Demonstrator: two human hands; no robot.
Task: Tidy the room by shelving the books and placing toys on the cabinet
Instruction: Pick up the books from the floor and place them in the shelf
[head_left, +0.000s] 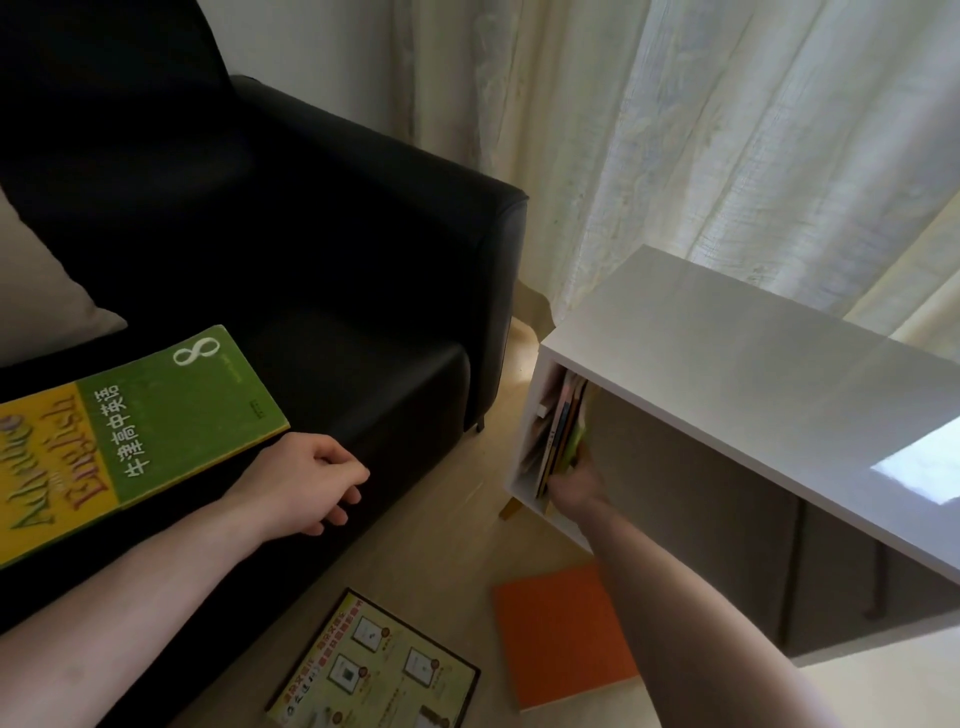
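White cabinet (727, 364) at right, top bare, open compartment at its left end w/ books (558, 436) standing upright against left wall. Right hand (576, 486) reaching inside, against green-edged book (577, 441) at end of row; fingers hidden in shadow, grip cannot be told. Left hand (311, 486) resting near front edge of black sofa (311, 260) seat, fingers loosely curled, holding nothing. Green-yellow textbook (140, 431) flat on seat, just beside left hand. On floor (441, 530) betw. sofa & cabinet: orange book (561, 634) and yellow booklet (374, 670), apart, bare floor strip around both. Curtain (727, 130) behind.
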